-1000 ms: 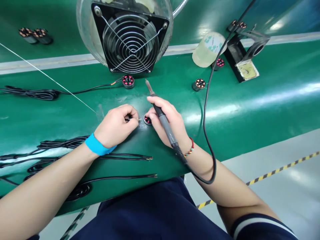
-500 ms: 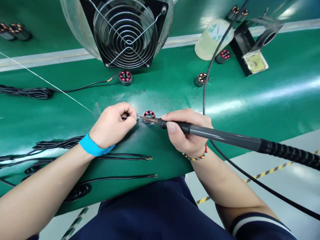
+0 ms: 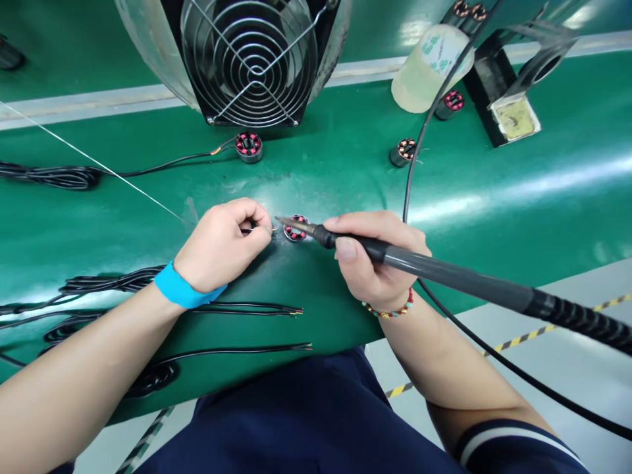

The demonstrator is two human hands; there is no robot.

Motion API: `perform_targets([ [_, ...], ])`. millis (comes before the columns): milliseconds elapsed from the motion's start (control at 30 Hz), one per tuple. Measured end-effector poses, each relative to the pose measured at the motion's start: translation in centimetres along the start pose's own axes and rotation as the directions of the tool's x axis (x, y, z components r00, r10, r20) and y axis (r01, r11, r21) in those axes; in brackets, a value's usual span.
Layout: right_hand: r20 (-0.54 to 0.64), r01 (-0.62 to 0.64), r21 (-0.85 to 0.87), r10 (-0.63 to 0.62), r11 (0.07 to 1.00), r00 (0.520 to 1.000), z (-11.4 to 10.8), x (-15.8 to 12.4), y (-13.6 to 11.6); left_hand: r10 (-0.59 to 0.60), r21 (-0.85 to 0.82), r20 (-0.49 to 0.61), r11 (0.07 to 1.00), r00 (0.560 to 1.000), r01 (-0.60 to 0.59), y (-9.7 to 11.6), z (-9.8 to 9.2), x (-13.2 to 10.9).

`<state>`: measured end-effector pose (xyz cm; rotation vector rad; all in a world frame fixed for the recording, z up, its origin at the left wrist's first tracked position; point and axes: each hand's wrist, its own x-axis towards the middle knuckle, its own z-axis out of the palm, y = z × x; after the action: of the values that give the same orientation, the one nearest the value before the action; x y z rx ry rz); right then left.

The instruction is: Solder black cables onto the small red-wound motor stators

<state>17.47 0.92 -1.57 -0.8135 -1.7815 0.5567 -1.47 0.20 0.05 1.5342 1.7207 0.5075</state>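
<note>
My left hand (image 3: 230,240), with a blue band at its wrist, pinches a black cable (image 3: 245,231). Thin wire ends stick out past the fingertips, close to a motor stator (image 3: 296,236) with red and black windings. In my right hand (image 3: 378,257) is a soldering iron (image 3: 434,272), gripped like a pen. Its pointed tip reaches across the stator's upper edge toward the left fingertips and looks raised a little above the wire ends. Part of the stator is hidden behind the iron.
A fan (image 3: 254,66) with a wire guard stands at the back. Another stator (image 3: 249,147) has a cable attached. Right of it are a copper-wound stator (image 3: 403,152), a tape roll (image 3: 429,69) and an iron stand (image 3: 513,122). Cables (image 3: 247,309) lie in front; a power cord (image 3: 409,171) crosses at right.
The soldering iron's tip has lifted away from the wire ends, upward in the view. My left hand keeps its pinch, and the camera view has shifted slightly.
</note>
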Motion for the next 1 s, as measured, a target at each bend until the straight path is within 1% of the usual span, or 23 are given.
perform_targets([
  [67,-0.002,0.016,-0.027,-0.016,0.999,1.000,0.0,0.1,0.2,0.006,-0.003,0.004,1.000,1.000,-0.006,0.0,0.0,0.0],
  [133,0.047,-0.003,-0.075,0.007,0.997,0.999,0.1,0.1,0.3,0.003,0.000,0.008,1.000,1.000,-0.003,-0.1,0.0,0.0],
  [233,0.164,-0.119,-0.093,0.133,0.988,0.977,0.3,0.0,0.4,0.008,0.004,0.005,1.000,1.000,-0.008,0.0,-0.1,0.1],
  [300,0.224,-0.204,-0.050,0.210,0.978,0.952,0.6,-0.1,0.4,0.014,-0.001,0.005,1.000,1.000,-0.014,0.0,-0.1,0.1],
  [333,0.242,-0.228,-0.030,0.229,0.973,0.943,0.7,-0.1,0.4,0.017,-0.005,0.006,1.000,1.000,-0.017,0.0,-0.1,0.1],
  [400,0.265,-0.217,-0.037,0.219,0.975,0.939,0.9,-0.1,0.5,0.026,-0.013,0.005,1.000,1.000,-0.026,0.0,-0.1,0.0],
  [500,0.307,-0.103,-0.134,0.140,0.986,0.941,1.3,0.0,0.6,0.043,-0.038,-0.009,0.998,0.999,-0.044,-0.2,-0.1,0.0],
  [567,0.337,-0.061,-0.175,0.118,0.983,0.934,1.7,0.0,0.8,0.050,-0.064,-0.010,0.997,0.999,-0.050,-0.4,0.0,0.0],
  [700,0.366,-0.090,-0.206,0.162,0.974,0.916,2.4,-0.2,0.9,0.076,-0.118,-0.006,0.990,0.997,-0.076,-0.7,0.0,-0.1],
  [800,0.338,-0.115,-0.208,0.182,0.971,0.923,2.8,-0.3,0.8,0.102,-0.139,-0.012,0.985,0.995,-0.102,-0.8,-0.1,-0.2],
  [1000,0.301,-0.131,-0.139,0.168,0.982,0.939,3.2,-0.3,0.6,0.152,-0.173,-0.013,0.973,0.988,-0.152,-1.0,-0.1,-0.4],
])
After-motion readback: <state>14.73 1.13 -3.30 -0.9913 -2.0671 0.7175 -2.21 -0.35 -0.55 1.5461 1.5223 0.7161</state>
